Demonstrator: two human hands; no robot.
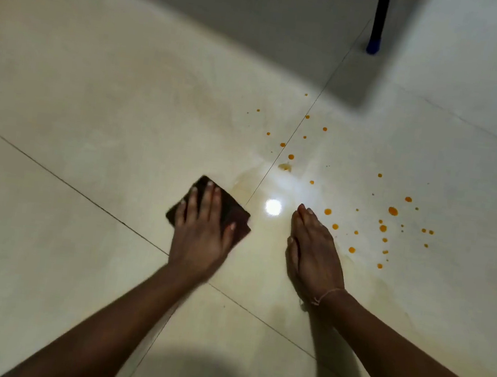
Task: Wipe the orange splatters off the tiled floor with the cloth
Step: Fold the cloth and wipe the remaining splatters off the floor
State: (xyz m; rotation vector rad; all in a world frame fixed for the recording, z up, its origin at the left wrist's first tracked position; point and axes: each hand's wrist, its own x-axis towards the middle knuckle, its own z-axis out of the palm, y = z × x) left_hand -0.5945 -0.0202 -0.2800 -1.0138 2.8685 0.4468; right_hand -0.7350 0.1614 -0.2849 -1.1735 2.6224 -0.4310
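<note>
1. Two bare hands are down on the tiled floor [96,102], the person reaching forward over pale, glossy tiles.
2. Left hand [201,235]: fingers straight and spread, pressed flat on top of the cloth [236,213]. No pinch or curl visible.
3. Cloth: dark brown, folded to a rough square, lying on the tile just left of a grout line [290,137]. Hand covers most of it; far corner and right edge show.
4. Right hand [314,254]: fingers straight and held close together, resting on the floor and holding nothing. Thin thread [328,294] around the wrist.
5. Orange splatters [393,211]: many small round drops scattered to the right of and beyond the right hand, some along the grout line. Nearest drops lie just beside the right fingertips; all are well apart from the cloth.
6. Pale yellowish smear [285,167] on the grout line beyond the hands.
7. Bright light reflection [273,206] on the tile between the two hands.
8. Dark furniture leg with blue foot [372,46] stands far off, upper right.
</note>
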